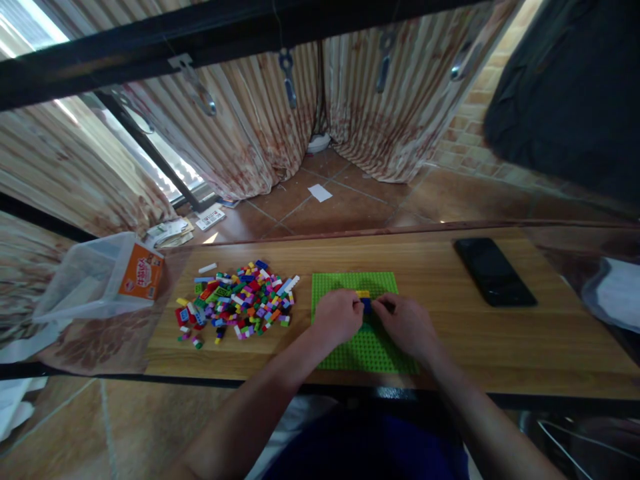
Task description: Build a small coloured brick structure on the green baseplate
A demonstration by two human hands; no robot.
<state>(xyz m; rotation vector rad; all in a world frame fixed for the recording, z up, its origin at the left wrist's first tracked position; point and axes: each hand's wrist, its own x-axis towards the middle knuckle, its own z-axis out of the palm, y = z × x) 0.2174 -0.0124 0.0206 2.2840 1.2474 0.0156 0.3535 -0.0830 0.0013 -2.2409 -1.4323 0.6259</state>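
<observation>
A green studded baseplate (327,281) lies on the wooden table in front of me. Over its middle, a blue toy brick (367,306) shows between my two hands, with a yellow brick (363,294) just beyond it. My left hand (339,317) is closed, its fingertips at the blue brick's left side. From the right, my right hand (406,325) pinches at the same brick with thumb and forefinger. The fingers hide part of the brick, so I cannot tell whether it is pressed onto the studs.
Left of the baseplate is a spread-out pile of mixed toy bricks (245,300). A clear plastic box (93,277) with an orange label stands at the far left. A black phone (494,272) lies to the right. A dark metal bar (240,37) with hanging clips crosses overhead.
</observation>
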